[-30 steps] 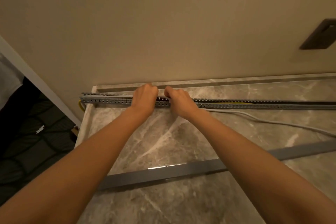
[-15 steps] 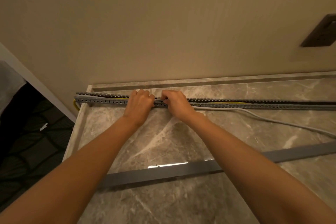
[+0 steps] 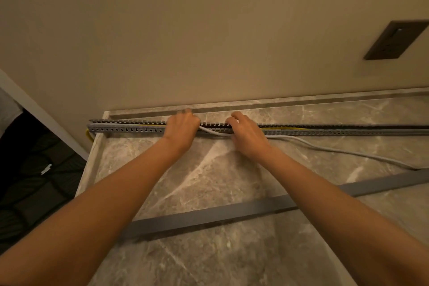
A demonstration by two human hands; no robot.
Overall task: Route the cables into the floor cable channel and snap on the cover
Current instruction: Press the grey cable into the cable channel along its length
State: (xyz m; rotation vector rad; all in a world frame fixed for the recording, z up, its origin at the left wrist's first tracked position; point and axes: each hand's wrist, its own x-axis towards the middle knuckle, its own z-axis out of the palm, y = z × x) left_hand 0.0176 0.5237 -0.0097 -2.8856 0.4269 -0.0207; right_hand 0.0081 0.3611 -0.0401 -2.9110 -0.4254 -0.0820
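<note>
Now, grey cable (image 3: 213, 132) between left hand (image 3: 182, 131) and right hand (image 3: 246, 134).

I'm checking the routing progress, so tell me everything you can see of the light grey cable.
The light grey cable is thin, round and smooth, plastic-sheathed by its look. It snakes loose over the marble floor from the right, runs under the right hand, bridges the gap between the hands, and crosses the slotted channel at its near wall by the left hand. Any grip on it is hidden.
</note>
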